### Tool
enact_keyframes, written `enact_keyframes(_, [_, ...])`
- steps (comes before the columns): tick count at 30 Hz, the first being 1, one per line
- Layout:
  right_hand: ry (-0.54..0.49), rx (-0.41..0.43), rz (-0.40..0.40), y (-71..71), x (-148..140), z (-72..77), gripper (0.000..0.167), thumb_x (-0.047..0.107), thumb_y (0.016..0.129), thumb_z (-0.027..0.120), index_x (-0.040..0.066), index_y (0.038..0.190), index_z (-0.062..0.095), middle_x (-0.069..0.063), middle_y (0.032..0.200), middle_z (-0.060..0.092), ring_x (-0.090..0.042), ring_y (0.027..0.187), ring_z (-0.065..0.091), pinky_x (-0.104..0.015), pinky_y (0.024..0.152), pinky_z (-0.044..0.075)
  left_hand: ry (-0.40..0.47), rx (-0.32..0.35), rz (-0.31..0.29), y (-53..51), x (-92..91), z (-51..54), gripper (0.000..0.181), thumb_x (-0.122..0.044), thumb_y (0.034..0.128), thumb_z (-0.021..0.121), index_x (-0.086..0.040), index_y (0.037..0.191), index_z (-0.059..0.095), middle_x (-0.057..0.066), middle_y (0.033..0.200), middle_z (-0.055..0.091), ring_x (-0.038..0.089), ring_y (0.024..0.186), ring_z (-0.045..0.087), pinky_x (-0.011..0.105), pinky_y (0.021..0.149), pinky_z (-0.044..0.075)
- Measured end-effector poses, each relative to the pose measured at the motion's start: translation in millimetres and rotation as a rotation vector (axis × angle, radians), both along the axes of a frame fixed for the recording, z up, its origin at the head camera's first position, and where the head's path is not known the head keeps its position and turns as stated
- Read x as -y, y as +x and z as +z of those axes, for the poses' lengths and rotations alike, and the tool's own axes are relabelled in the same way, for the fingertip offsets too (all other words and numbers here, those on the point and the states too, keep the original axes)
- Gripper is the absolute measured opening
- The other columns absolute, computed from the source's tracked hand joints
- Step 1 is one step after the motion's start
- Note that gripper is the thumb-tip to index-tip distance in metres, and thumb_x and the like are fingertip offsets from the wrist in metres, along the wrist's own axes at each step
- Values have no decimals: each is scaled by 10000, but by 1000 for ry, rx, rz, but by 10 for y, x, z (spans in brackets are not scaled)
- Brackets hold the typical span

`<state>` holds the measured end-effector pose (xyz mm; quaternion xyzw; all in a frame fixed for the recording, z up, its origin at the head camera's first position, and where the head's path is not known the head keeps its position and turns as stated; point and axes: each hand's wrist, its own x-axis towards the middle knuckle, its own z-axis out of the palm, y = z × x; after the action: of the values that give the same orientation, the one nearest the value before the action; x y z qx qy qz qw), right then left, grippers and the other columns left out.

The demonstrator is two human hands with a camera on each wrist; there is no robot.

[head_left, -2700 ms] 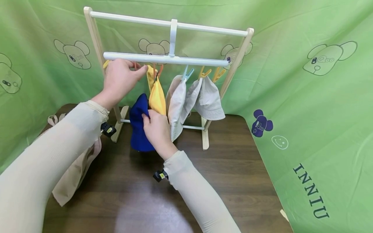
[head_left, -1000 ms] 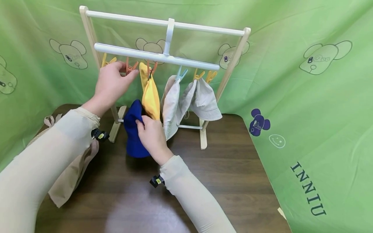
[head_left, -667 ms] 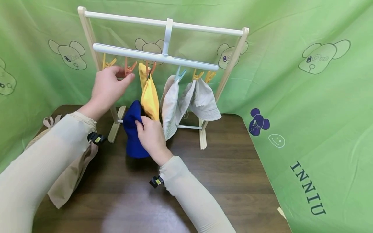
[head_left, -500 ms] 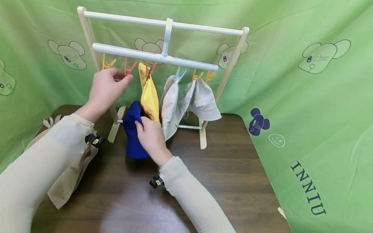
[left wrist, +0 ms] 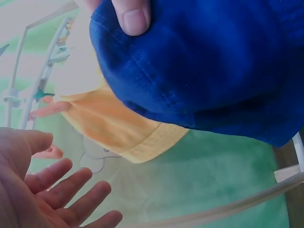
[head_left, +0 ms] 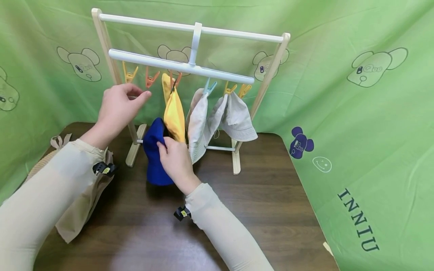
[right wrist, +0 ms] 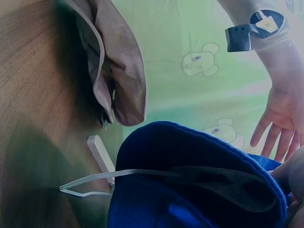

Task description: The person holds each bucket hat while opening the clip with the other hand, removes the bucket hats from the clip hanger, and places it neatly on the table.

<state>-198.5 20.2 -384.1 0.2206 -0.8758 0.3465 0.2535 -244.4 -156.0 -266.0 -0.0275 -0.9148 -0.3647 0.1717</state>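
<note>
My right hand (head_left: 178,160) pinches the edge of a blue bucket hat (head_left: 154,152) below the hanger; in the left wrist view its thumb (left wrist: 135,19) presses on the blue cloth. The hat's opening and a pale chin cord (right wrist: 135,172) face the right wrist camera. My left hand (head_left: 116,103) hovers just under a bare orange clothespin (head_left: 151,79), its fingers loose and holding nothing, spread apart in the left wrist view. A yellow hat (head_left: 174,114) hangs beside it from another orange clothespin (head_left: 175,79). The white hanger (head_left: 149,60) tilts, its left end higher.
Pale hats (head_left: 198,120) hang from blue and yellow clothespins further right. A bare yellow clothespin (head_left: 129,75) is at the far left. The wooden rack (head_left: 285,49) stands on a brown table (head_left: 271,210). A beige cloth bag (head_left: 79,214) lies at the left, partly under my left arm.
My left hand has drawn down and left, away from the orange clothespin. The hanger's left end has risen from near level. The right hand keeps hold of the blue hat, slightly lower and further left.
</note>
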Motion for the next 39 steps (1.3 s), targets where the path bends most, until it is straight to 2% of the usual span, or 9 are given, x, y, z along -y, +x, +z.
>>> enact_keyframes(8, [31,-32,1,0,-8,-24,349,220,1024,642,146,692,559,42,560,462,-116,525,500,-208,521,418,39,-32,31,148,143,6,582,-629,955,588,-121,1192,744,95,1112,750,198,988,653,306,778,452])
enact_keyframes(13, [36,-52,3,5,-1,-41,348,216,1021,646,144,691,559,42,558,457,-117,530,498,-205,525,419,88,-15,26,225,234,-69,591,-639,940,607,-121,1191,741,63,1068,738,142,917,607,271,730,443])
enact_keyframes(18, [47,-62,9,39,21,-64,336,223,1027,638,140,709,566,38,575,480,-122,555,515,-213,552,440,102,16,27,345,331,-159,618,-667,926,605,-125,1192,736,60,1051,722,146,861,596,235,641,470])
enact_keyframes(23, [76,-53,13,93,57,-95,324,229,1031,632,148,725,568,46,586,507,-98,548,527,-207,529,425,120,2,35,487,427,-236,577,-641,931,624,-132,1173,744,-46,991,727,102,874,591,224,686,445])
enact_keyframes(26, [94,-55,18,110,75,-124,298,230,1030,633,150,746,591,46,581,533,-94,546,554,-210,514,428,133,-12,13,564,487,-276,525,-600,942,643,-133,1156,748,-122,941,715,77,866,600,214,707,441])
enact_keyframes(33, [115,-66,26,155,114,-176,263,222,1027,635,149,776,610,41,595,565,-95,556,595,-223,503,436,125,-26,-87,713,575,-397,355,-458,980,673,-166,1162,761,-236,939,702,12,826,633,137,679,462])
enact_keyframes(39, [119,-65,49,200,160,-200,248,216,1023,639,142,787,622,30,616,594,-104,573,618,-204,501,431,125,-59,-107,843,612,-478,265,-362,992,687,-180,1166,768,-251,968,711,-14,837,645,105,691,466])
